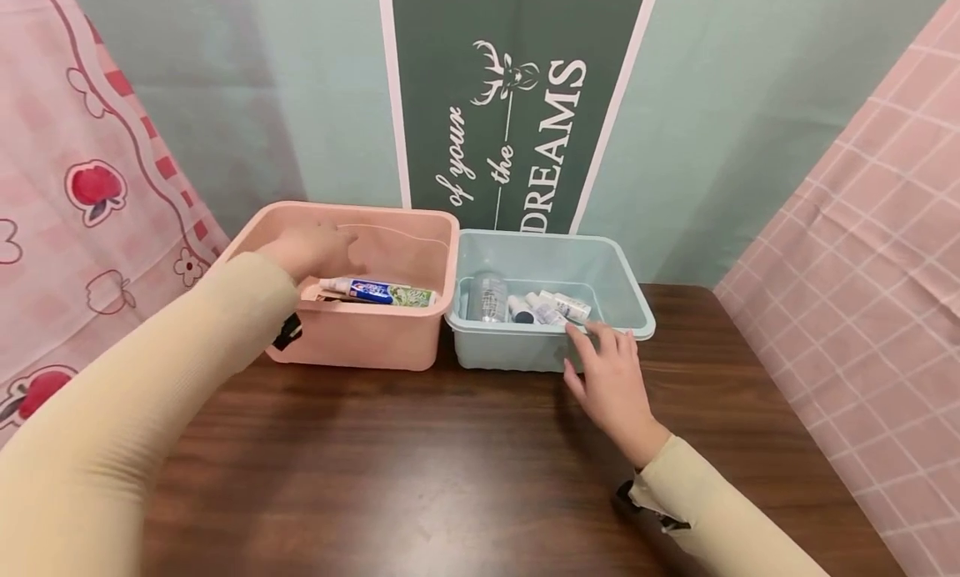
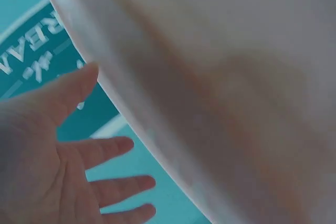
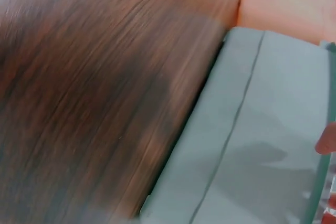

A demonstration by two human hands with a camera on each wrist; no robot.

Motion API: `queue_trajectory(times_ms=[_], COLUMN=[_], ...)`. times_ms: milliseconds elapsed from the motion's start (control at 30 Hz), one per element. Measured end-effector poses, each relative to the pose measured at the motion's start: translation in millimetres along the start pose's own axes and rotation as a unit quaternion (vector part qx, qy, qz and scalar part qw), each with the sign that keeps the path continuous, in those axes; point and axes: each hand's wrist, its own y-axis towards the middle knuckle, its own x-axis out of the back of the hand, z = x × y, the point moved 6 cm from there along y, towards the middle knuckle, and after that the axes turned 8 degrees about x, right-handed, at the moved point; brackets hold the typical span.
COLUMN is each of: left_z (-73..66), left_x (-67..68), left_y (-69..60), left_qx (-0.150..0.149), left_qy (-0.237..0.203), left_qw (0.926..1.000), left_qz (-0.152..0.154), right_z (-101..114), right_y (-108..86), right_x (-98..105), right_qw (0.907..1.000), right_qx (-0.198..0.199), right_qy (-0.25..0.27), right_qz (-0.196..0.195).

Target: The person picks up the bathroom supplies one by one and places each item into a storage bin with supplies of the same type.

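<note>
My left hand [image 1: 311,248] is over the pink bin [image 1: 360,337], with nothing in its grasp. In the left wrist view its fingers are spread beside a pale, blurred surface. A blue, white and green toothpaste tube [image 1: 371,291] lies in this bin near the front wall, on other items that are partly hidden. At the front rim of the light blue bin [image 1: 510,352], my right hand [image 1: 611,385] has loosely bent fingers and holds nothing; whether they touch the rim I cannot tell. Inside that bin are a clear bottle [image 1: 491,298] and several small white bottles [image 1: 572,307].
Both bins stand side by side on a dark brown wooden table [image 1: 450,460]. Behind them hangs a green cloth [image 1: 517,102] with white lettering and a deer head. Pink patterned cloth [image 1: 97,185] hangs at the left, and pink checked cloth [image 1: 855,268] at the right.
</note>
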Motion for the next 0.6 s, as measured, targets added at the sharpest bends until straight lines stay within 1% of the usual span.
queue_trajectory(times_ms=[67,100,200,267,333,400,467,533,600], left_z=[-4.7,-6.5,-9.0,-8.9,-8.2,-8.1,-9.4,-12.5,-17.8], left_x=[-2.6,-3.7,-7.6,-11.6,-19.6,-31.0,-44.3,-56.2,-67.1], left_y=[-8.0,-13.2,-32.0,-46.2,-60.6,-76.0,-90.4,-104.2,-115.8], left_qx=[-0.012,-0.018,-0.035,-0.048,-0.054,-0.056,-0.058,-0.065,-0.074], left_qy=[0.026,0.025,0.005,-0.014,-0.021,-0.018,-0.008,0.003,0.015], left_qw=[0.999,0.9983,0.9957,0.9927,0.9888,0.9837,0.9771,0.9656,0.9529], left_qz=[-0.034,-0.049,-0.085,-0.11,-0.137,-0.17,-0.204,-0.252,-0.294], right_z=[-1,-2,-1,1,5,9,14,17,20], right_y=[-2.6,-3.8,-5.8,-5.7,-7.1,-10.1,-13.7,-17.5,-20.5], right_x=[1,2,3,4,4,4,4,4,5], right_qw=[0.9994,0.9985,0.9944,0.9906,0.985,0.9777,0.9698,0.9635,0.9602], right_qx=[-0.021,-0.033,-0.065,-0.078,-0.089,-0.1,-0.109,-0.114,-0.113], right_qy=[0.018,0.027,0.05,0.065,0.078,0.093,0.108,0.119,0.119], right_qz=[0.022,0.034,0.066,0.092,0.126,0.16,0.19,0.211,0.226])
